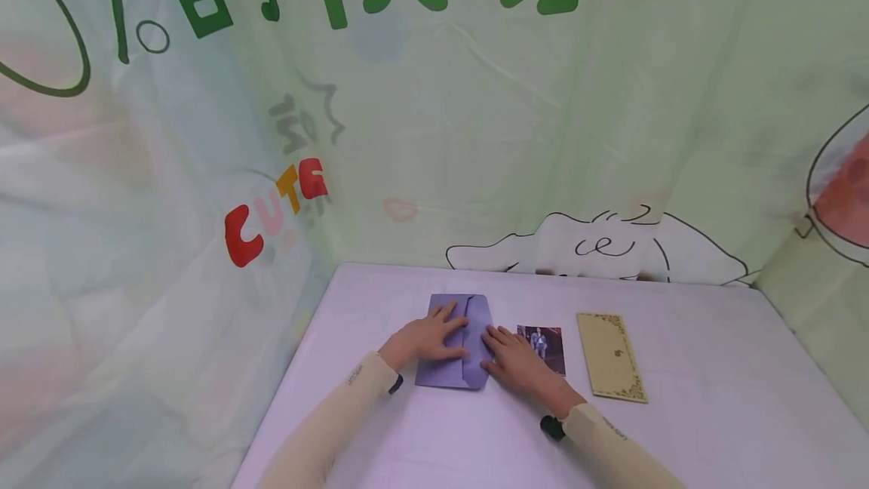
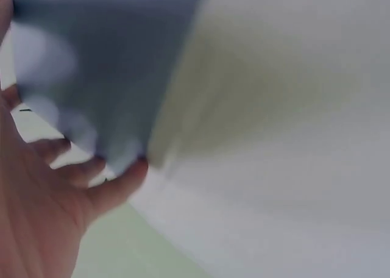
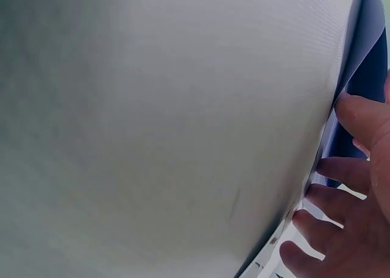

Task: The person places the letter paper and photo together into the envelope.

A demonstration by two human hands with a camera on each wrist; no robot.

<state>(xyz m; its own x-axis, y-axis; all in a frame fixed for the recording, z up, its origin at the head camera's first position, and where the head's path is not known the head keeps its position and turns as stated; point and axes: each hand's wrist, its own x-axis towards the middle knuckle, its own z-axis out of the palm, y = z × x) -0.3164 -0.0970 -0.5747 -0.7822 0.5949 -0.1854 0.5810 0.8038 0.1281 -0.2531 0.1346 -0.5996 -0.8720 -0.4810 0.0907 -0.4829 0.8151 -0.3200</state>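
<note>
A purple-blue paper envelope (image 1: 441, 370) lies on the table, its long flap (image 1: 479, 368) along the right side. My left hand (image 1: 429, 336) rests on the envelope body with its fingers spread; in the left wrist view the fingertips of that hand (image 2: 49, 211) touch the paper (image 2: 103, 64). At the flap's right edge, the fingers of my right hand (image 1: 523, 364) lie fairly straight on the paper. From the right wrist, this hand (image 3: 347, 211) shows its thumb touching the raised-looking flap edge (image 3: 365, 40). The envelope's inside is hidden.
A small photo (image 1: 550, 345) of people lies just right of the envelope, partly covered by my right hand. Further right is a tan card (image 1: 611, 357) with ornate dark corners. The pale table (image 1: 713, 398) meets printed cloth hangings (image 1: 441, 134) at the back and sides.
</note>
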